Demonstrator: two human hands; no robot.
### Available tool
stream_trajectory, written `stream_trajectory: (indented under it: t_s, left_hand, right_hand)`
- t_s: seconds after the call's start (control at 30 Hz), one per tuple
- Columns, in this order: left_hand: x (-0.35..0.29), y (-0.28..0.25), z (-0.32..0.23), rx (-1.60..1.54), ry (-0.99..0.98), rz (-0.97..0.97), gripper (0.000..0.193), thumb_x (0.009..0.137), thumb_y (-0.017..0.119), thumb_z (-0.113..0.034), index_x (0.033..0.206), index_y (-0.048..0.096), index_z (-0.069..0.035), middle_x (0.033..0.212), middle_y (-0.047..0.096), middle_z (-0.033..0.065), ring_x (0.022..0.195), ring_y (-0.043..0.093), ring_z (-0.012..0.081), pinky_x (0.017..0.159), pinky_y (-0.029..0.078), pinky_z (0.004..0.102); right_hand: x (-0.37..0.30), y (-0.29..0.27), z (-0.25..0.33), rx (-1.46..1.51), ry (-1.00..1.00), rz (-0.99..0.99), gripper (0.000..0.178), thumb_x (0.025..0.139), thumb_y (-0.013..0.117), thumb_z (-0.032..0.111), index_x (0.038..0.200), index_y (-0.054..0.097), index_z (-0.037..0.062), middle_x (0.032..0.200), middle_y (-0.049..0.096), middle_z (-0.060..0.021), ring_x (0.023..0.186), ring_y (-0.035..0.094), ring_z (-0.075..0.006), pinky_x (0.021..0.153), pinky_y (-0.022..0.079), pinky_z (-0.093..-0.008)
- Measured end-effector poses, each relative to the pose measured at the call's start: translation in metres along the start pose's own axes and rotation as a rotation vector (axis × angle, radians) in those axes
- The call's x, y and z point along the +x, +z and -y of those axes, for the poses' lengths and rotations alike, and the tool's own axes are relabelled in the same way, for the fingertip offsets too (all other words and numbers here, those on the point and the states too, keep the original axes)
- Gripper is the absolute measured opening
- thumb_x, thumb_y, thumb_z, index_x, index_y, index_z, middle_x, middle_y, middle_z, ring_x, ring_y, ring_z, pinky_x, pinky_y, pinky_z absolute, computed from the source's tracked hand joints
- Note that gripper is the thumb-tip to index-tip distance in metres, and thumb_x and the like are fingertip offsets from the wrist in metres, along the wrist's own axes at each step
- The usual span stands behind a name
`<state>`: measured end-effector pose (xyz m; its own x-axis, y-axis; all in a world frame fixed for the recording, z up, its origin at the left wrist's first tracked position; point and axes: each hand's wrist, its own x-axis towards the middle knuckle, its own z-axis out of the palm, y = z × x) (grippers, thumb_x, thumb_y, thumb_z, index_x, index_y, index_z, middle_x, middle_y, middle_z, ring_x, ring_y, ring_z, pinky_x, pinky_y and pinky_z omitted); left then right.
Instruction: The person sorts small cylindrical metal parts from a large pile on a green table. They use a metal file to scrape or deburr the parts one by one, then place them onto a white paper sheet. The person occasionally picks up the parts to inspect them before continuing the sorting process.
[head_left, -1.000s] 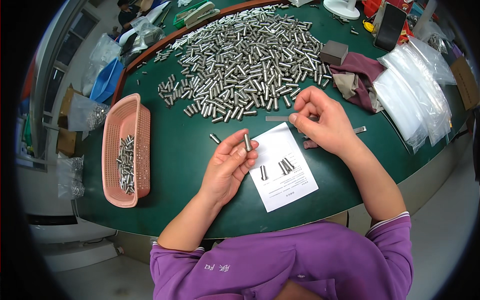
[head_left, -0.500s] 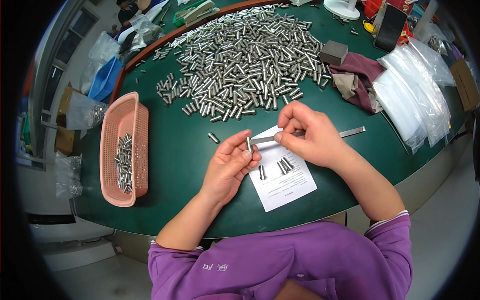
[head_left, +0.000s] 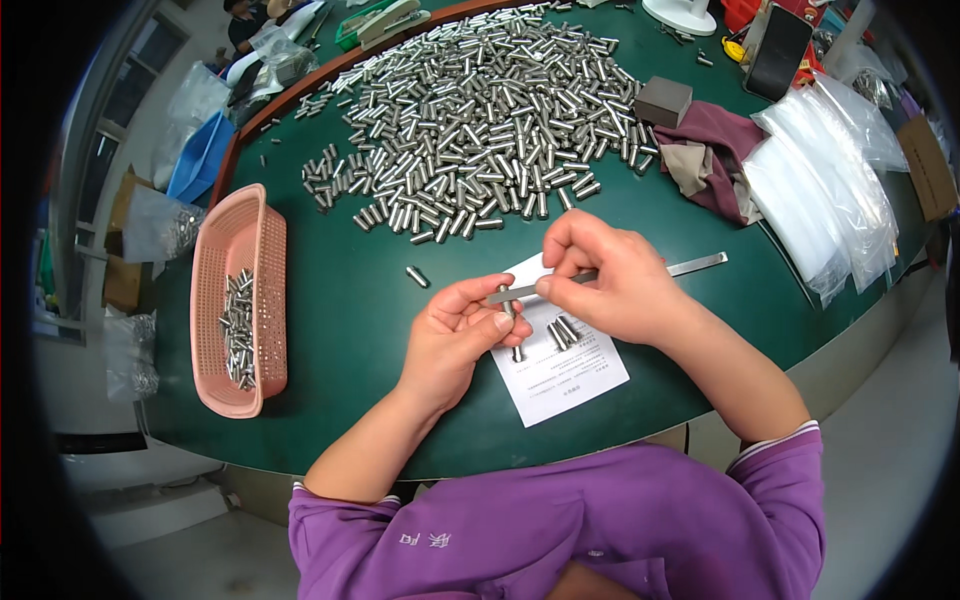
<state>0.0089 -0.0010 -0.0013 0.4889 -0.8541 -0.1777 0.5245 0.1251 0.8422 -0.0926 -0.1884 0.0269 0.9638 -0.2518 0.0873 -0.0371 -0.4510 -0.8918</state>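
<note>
- Purple sleeves [head_left: 560,530] at the lower edge, both forearms reaching up over the green table [head_left: 350,300]
- White printed sheet [head_left: 560,375] lies on the table under the hands; a few small metal pins [head_left: 562,330] rest on it
- Left hand [head_left: 455,335]: thumb and fingers pinched on a short metal cylinder [head_left: 508,302], held upright just above the sheet
- Right hand [head_left: 610,280]: fingertips pressed on a flat metal strip [head_left: 700,264]; the strip's near end meets the cylinder, its far end sticks out to the right
- One loose metal piece [head_left: 417,276] on the table, just left of the hands
- Pink perforated basket [head_left: 240,300] to the left, some cylinders inside
- Farther: large heap of metal cylinders [head_left: 480,110]
- Far right: maroon cloth [head_left: 715,150], clear plastic bags [head_left: 820,190]
</note>
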Motion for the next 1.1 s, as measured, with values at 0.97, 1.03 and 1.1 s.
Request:
stream_trajectory:
  t_s: [0.97,1.03,1.1]
  left_hand:
    - [-0.001,0.001,-0.004,0.042,0.029,-0.114,0.034,0.088,0.062,-0.001,0.121,0.055,-0.003,0.099,0.064,0.0099,0.083,0.066,0.0156,0.074,0.055,0.0249]
    - [-0.002,0.001,-0.009,0.044,0.045,-0.129,0.035,0.088,0.060,-0.001,0.122,0.054,-0.002,0.101,0.064,0.0104,0.086,0.066,0.0168,0.075,0.056,0.0255]
    - [-0.001,-0.002,-0.006,0.034,0.014,-0.137,0.036,0.088,0.060,0.001,0.124,0.053,0.000,0.102,0.064,0.0128,0.090,0.067,0.0196,0.076,0.057,0.0272]
  right_hand:
    - [0.001,-0.015,-0.007,-0.064,0.040,-0.028,0.025,0.079,0.066,0.022,0.093,0.051,0.0084,0.070,0.067,-0.0057,0.065,0.065,-0.0239,0.060,0.048,-0.0363]
    - [0.001,-0.022,-0.009,0.048,0.137,0.008,0.026,0.079,0.067,0.021,0.094,0.050,0.0077,0.070,0.067,-0.0057,0.065,0.065,-0.0239,0.061,0.048,-0.0362]
    - [0.001,-0.014,-0.005,0.069,0.054,0.002,0.026,0.079,0.067,0.020,0.095,0.050,0.0075,0.070,0.067,-0.0057,0.065,0.065,-0.0242,0.061,0.048,-0.0365]
